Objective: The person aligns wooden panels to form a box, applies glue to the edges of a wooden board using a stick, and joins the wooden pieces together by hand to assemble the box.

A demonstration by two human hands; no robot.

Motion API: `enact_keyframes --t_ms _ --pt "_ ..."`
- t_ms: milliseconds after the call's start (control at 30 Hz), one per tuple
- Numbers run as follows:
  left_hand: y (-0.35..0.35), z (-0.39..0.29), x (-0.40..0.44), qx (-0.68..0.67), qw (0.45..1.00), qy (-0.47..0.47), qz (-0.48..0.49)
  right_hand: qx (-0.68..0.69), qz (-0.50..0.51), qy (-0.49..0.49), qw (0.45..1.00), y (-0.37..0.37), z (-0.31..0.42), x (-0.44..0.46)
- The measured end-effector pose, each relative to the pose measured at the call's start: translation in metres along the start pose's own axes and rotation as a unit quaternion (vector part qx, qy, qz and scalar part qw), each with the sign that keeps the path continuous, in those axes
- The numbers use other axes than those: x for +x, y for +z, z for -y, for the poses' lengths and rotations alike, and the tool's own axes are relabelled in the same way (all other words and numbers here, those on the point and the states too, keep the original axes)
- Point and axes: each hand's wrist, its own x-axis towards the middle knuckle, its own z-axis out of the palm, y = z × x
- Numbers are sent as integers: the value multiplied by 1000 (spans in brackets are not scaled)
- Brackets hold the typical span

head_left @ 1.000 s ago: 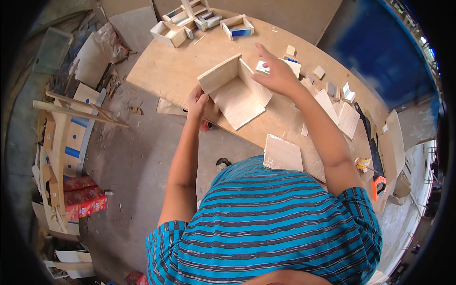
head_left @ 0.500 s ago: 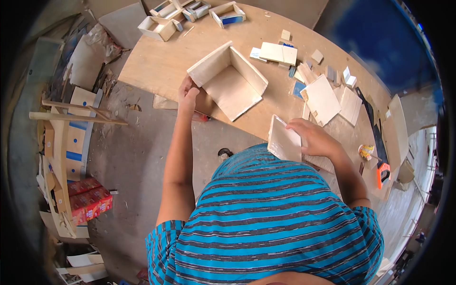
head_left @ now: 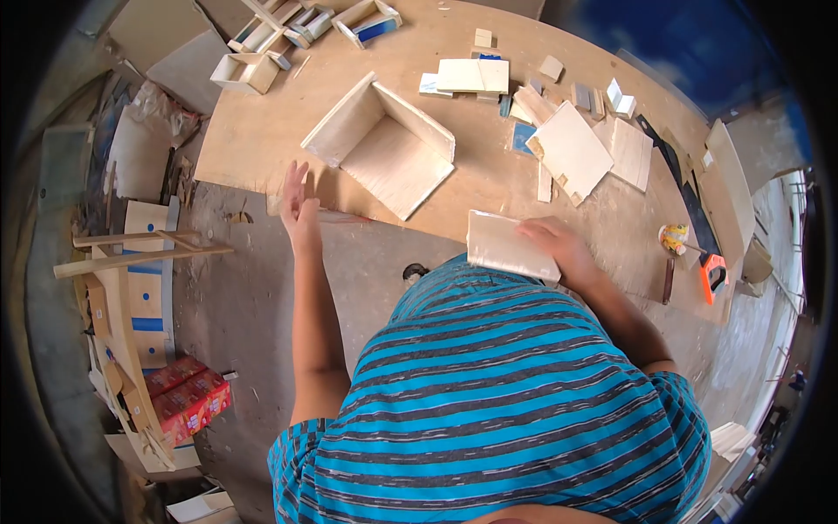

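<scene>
My left hand (head_left: 298, 203) is off the table's front edge with its fingers apart and nothing in them. Just right of it, a partly built wooden box (head_left: 397, 166) rests on the table (head_left: 262, 131), showing a base and two upright sides. My right hand (head_left: 559, 247) grips a flat wooden panel (head_left: 506, 244) close to my shirt, with the fingers over its upper right edge. More thin panels (head_left: 572, 153) lie on the table beyond that hand.
Small wooden frames (head_left: 249, 72) stand at the table's far left. Wood blocks (head_left: 551, 68) lie at the back. On the right are an orange-handled saw (head_left: 713, 278) and a yellow container (head_left: 673, 237). Red packages (head_left: 192, 404) sit on the floor at left.
My left hand has let go of the box. My right hand came back from beside the box, took hold of the panel near my shirt and tilted it. The view has shifted.
</scene>
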Motion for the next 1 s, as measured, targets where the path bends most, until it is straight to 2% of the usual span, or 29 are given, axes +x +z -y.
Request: enact_keyframes --t_ms 100,200,333,633,733,833,1000 --pt "-1 -11 -14 36 999 -5 -25 96 -34 22 995 4 -17 2" --pt "-4 -20 -21 65 997 2 -30 281 -118 193 933 6 -3 8" --pt "-5 -29 -25 78 996 20 -26 386 -122 253 879 -5 2 18" --pt "-2 -45 -27 85 995 49 -12 376 -84 217 897 -33 37 44" --pt "-5 -41 -27 67 997 38 -14 375 -24 185 908 -42 60 74" --pt "-10 -33 -27 66 997 35 -19 285 33 159 945 -42 74 109" --pt "-15 -31 -30 88 995 38 -9 328 94 165 926 -32 90 153"
